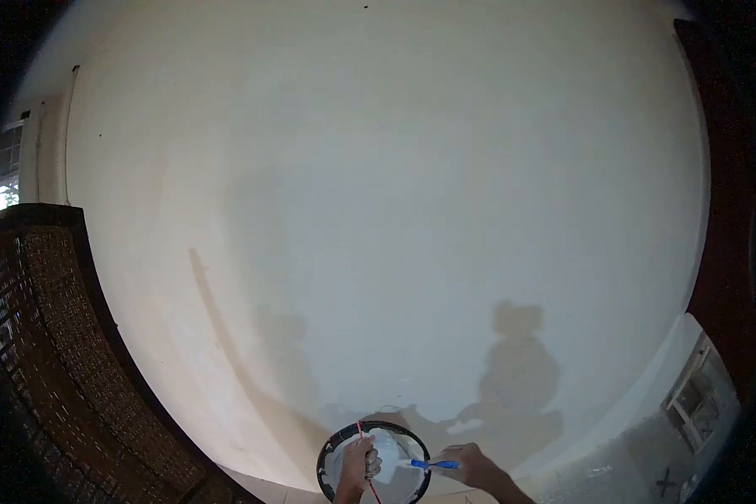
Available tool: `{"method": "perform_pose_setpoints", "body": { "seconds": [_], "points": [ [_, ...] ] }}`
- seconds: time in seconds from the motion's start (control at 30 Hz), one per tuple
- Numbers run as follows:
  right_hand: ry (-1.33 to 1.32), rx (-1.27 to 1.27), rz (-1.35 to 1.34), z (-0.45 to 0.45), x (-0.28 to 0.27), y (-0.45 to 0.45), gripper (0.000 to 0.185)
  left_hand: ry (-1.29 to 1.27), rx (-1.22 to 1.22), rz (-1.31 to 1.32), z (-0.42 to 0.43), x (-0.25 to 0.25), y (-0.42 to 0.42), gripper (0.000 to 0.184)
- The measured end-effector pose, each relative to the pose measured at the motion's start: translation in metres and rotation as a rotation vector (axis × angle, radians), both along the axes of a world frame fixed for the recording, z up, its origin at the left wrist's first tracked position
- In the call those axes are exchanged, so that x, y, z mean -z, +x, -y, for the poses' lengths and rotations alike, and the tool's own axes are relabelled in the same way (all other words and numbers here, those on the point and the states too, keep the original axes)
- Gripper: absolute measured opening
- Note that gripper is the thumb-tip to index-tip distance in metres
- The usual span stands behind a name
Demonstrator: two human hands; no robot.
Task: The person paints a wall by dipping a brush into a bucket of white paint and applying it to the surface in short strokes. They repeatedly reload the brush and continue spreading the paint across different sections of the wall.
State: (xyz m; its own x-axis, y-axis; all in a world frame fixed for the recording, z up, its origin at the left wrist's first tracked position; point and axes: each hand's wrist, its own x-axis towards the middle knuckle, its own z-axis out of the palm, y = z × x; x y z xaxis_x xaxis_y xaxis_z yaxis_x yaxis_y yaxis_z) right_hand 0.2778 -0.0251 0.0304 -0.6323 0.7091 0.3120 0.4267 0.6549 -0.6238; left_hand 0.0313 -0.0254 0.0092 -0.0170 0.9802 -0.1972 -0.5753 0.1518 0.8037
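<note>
A round bucket with a dark rim (339, 436) stands at the bottom centre of the view, with whitish material inside. My left hand (362, 464) is closed around the thin red handle (360, 429) above the bucket's left part. To the right, my right hand (469, 465) grips a brush with a blue handle (442, 464). The brush points left, its pale end over the bucket's right side. Whether the brush tip touches the material inside cannot be made out.
A large pale wall (395, 218) fills the view, with shadows on it. Dark woven furniture (67, 294) stands at the left, near a window (4, 181). A dark red panel (727, 168) and a wooden frame (695, 399) are at the right.
</note>
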Motion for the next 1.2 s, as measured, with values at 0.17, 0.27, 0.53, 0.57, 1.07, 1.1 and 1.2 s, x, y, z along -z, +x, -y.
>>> {"method": "perform_pose_setpoints", "body": {
  "seconds": [0.17, 0.27, 0.53, 0.57, 1.07, 1.1, 1.2],
  "points": [
    [0.168, 0.112, -0.018, -0.014, -0.068, 0.013, 0.015, 0.009, 0.039, -0.042, -0.005, -0.004, -0.010, 0.031],
    [0.483, 0.185, 0.108, -0.027, -0.154, 0.016, 0.014, 0.009, 0.069, -0.067, -0.015, 0.001, -0.017, 0.030],
    [1.365, 0.318, 0.012, -0.051, -0.401, -0.036, 0.011, 0.024, 0.165, -0.035, -0.035, -0.010, -0.025, 0.027],
    [1.443, 0.325, 0.014, -0.056, -0.421, -0.043, 0.011, 0.018, 0.163, -0.041, -0.036, -0.012, -0.025, 0.025],
    [1.883, 0.416, 0.200, -0.190, -0.493, -0.096, 0.020, 0.004, 0.226, -0.058, -0.053, -0.011, -0.015, 0.026],
    [1.919, 0.412, 0.233, -0.191, -0.492, -0.097, 0.014, 0.026, 0.220, -0.046, -0.054, -0.005, -0.017, 0.024],
    [1.968, 0.396, 0.249, -0.193, -0.500, -0.100, 0.009, 0.039, 0.225, -0.023, -0.059, -0.019, -0.017, 0.022]
  ]
}}
